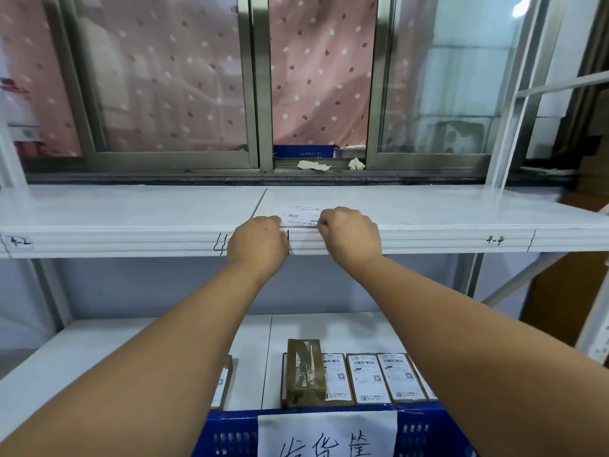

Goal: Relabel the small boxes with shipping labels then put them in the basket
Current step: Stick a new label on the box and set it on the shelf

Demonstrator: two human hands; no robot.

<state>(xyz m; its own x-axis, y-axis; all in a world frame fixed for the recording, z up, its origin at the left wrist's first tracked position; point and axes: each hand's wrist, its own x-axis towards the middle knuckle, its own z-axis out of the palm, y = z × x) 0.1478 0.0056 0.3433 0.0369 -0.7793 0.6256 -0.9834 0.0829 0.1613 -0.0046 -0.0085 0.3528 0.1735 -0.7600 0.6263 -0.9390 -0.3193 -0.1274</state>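
Status: mid-cycle, at the label pickup step.

- Label (301,215) lies flat on the upper shelf (131,209), centre frame, at the front edge.
- Left hand (257,242) and right hand (349,232) are both knuckles-up with fingers curled, one at each near corner of the label. It looks like both pinch it. Fingertips are hidden, so I can't tell if it's lifting or peeling.
- No box in either hand, so this label isn't applied yet.

Boxes:
- A row of boxes (365,377) sits on the lower shelf (99,344), bottom centre, just behind the basket. At least three show a white label on top. Old or new, can't tell.
- A brown box (304,371) wrapped in tape lies across the left end of the row. No clean white label shows on its top face. My guess is it's next.
- One more box (224,380) is left of that, mostly behind the left forearm.

Basket (230,433): blue, bottom edge of frame, with a handwritten sign (326,437) on its front wall. The inside is out of view, so no count of finished boxes.

Scraps (313,164) of paper sit on the window sill, upper centre. Possibly label backing, not sure.

Estimate:
- Every box in view is on the shelf, not in the basket.
- Left to do: stick this label, drop that box in, repeat for the rest of the row.
- Overall progress is unclear, and plenty is left.
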